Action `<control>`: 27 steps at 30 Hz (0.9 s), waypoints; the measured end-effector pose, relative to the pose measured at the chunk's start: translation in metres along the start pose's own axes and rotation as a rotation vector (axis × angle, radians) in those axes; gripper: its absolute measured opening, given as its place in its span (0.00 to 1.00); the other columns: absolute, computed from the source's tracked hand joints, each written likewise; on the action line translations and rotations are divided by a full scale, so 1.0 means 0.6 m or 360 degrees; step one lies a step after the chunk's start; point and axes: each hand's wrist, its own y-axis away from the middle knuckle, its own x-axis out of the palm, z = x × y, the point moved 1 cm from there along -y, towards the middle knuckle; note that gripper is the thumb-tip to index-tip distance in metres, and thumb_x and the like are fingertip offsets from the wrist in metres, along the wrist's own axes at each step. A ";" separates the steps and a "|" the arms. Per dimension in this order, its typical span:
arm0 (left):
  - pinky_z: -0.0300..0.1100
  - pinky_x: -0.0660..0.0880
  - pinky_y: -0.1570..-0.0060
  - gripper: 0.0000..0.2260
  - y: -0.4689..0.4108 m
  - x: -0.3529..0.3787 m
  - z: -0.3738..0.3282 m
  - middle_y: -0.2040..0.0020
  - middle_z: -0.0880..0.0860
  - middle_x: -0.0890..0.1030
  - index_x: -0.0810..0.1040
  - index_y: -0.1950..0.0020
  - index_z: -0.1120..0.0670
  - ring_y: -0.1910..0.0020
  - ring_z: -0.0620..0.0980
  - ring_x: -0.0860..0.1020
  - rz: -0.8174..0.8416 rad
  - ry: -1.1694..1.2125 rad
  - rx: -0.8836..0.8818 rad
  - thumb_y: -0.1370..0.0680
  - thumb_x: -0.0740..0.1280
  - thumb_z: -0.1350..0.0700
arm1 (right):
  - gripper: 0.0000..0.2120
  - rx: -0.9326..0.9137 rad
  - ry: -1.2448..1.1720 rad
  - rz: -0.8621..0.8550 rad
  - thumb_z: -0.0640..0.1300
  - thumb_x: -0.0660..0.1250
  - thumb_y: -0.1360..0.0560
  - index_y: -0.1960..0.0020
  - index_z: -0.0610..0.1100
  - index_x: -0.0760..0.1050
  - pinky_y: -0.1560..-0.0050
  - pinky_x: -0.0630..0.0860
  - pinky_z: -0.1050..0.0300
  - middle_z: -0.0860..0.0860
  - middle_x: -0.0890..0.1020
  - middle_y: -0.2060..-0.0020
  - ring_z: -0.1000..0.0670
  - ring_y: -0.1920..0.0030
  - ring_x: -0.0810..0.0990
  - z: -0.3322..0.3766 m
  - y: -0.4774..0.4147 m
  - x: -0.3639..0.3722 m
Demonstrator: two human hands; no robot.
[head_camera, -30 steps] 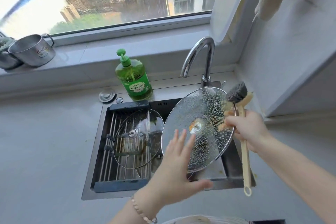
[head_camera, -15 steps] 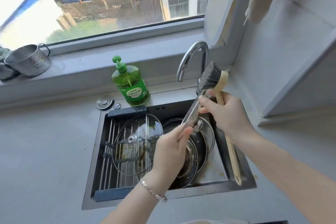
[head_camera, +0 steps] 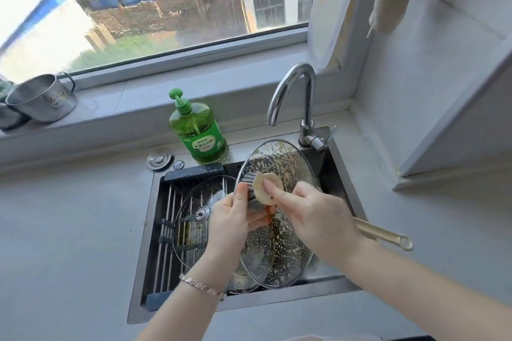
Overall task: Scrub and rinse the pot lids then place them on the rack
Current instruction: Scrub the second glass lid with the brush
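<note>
A soapy glass pot lid (head_camera: 279,255) with a steel rim stands tilted on edge over the right half of the sink. My left hand (head_camera: 230,221) grips its left rim, thumb on the near face. My right hand (head_camera: 313,219) holds a wooden-handled dish brush (head_camera: 263,188), whose dark bristles press against the lid's upper left part. The handle (head_camera: 388,235) sticks out to the right. A second glass lid (head_camera: 194,219) lies flat on the roll-up rack (head_camera: 169,230) across the sink's left half.
A green dish soap bottle (head_camera: 198,130) stands behind the sink (head_camera: 144,299), next to a drain plug (head_camera: 159,159). The chrome tap (head_camera: 299,97) arches over the back right corner. A steel mug (head_camera: 41,98) sits on the window sill. Another lid's edge (head_camera: 243,284) shows below in the basin.
The lid turned from edge-on to facing me, soapy side out. My left hand shifted to its left rim, and my right hand brought the brush head down onto the lid.
</note>
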 end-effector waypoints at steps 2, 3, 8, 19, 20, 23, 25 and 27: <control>0.44 0.82 0.61 0.16 0.002 -0.007 -0.006 0.59 0.59 0.85 0.79 0.50 0.59 0.60 0.55 0.84 0.0030 0.0023 -0.0006 0.21 0.57 0.49 | 0.20 -0.0001 0.0001 0.0024 0.46 0.58 0.24 0.33 0.57 0.69 0.78 0.62 0.63 0.55 0.67 0.69 0.53 0.76 0.66 -0.011 -0.008 -0.007; 0.44 0.82 0.61 0.16 0.004 -0.009 -0.009 0.60 0.59 0.85 0.79 0.49 0.60 0.60 0.55 0.84 0.0050 0.0039 -0.0013 0.20 0.57 0.50 | 0.20 0.0199 -0.0035 -0.0020 0.46 0.58 0.22 0.31 0.58 0.66 0.73 0.64 0.60 0.53 0.69 0.68 0.51 0.73 0.68 -0.026 -0.025 -0.015; 0.45 0.82 0.62 0.14 0.013 -0.011 -0.011 0.62 0.59 0.85 0.77 0.50 0.62 0.61 0.55 0.84 0.0113 -0.0049 0.0064 0.20 0.57 0.53 | 0.20 0.0307 -0.0213 -0.0032 0.46 0.60 0.21 0.31 0.60 0.66 0.71 0.62 0.60 0.53 0.69 0.68 0.50 0.70 0.69 -0.011 -0.027 -0.018; 0.41 0.81 0.65 0.14 0.014 -0.015 -0.021 0.63 0.56 0.85 0.78 0.51 0.60 0.63 0.53 0.84 -0.0060 -0.0027 0.0106 0.19 0.57 0.53 | 0.21 0.0169 -0.0353 0.0158 0.45 0.60 0.23 0.33 0.62 0.65 0.69 0.65 0.58 0.55 0.70 0.69 0.50 0.69 0.70 0.014 -0.011 -0.015; 0.41 0.81 0.65 0.14 0.013 -0.016 -0.022 0.63 0.56 0.85 0.78 0.51 0.60 0.63 0.53 0.84 -0.0107 -0.0007 0.0108 0.19 0.57 0.53 | 0.20 0.0264 -0.0347 0.0171 0.45 0.60 0.22 0.33 0.63 0.66 0.67 0.67 0.56 0.53 0.75 0.65 0.49 0.66 0.72 0.001 -0.016 -0.016; 0.41 0.81 0.63 0.13 0.014 -0.018 -0.027 0.60 0.58 0.85 0.78 0.50 0.58 0.61 0.53 0.84 -0.0197 0.0001 0.0171 0.20 0.58 0.52 | 0.19 0.0672 -0.0408 0.0104 0.45 0.61 0.22 0.35 0.62 0.69 0.55 0.72 0.52 0.49 0.82 0.52 0.47 0.54 0.78 -0.052 -0.027 -0.041; 0.41 0.81 0.63 0.13 0.015 -0.019 -0.029 0.61 0.57 0.85 0.78 0.51 0.57 0.62 0.52 0.84 -0.0263 0.0001 0.0215 0.20 0.58 0.51 | 0.18 0.0759 -0.0381 0.0050 0.46 0.62 0.22 0.35 0.62 0.70 0.52 0.73 0.51 0.47 0.82 0.50 0.45 0.51 0.78 -0.069 -0.015 -0.053; 0.40 0.81 0.64 0.13 0.015 -0.018 -0.033 0.62 0.57 0.84 0.78 0.52 0.56 0.63 0.51 0.84 -0.0331 0.0018 0.0221 0.20 0.58 0.51 | 0.18 0.0689 -0.0289 0.0118 0.47 0.61 0.22 0.35 0.64 0.70 0.57 0.72 0.51 0.49 0.81 0.57 0.45 0.57 0.77 -0.060 0.003 -0.050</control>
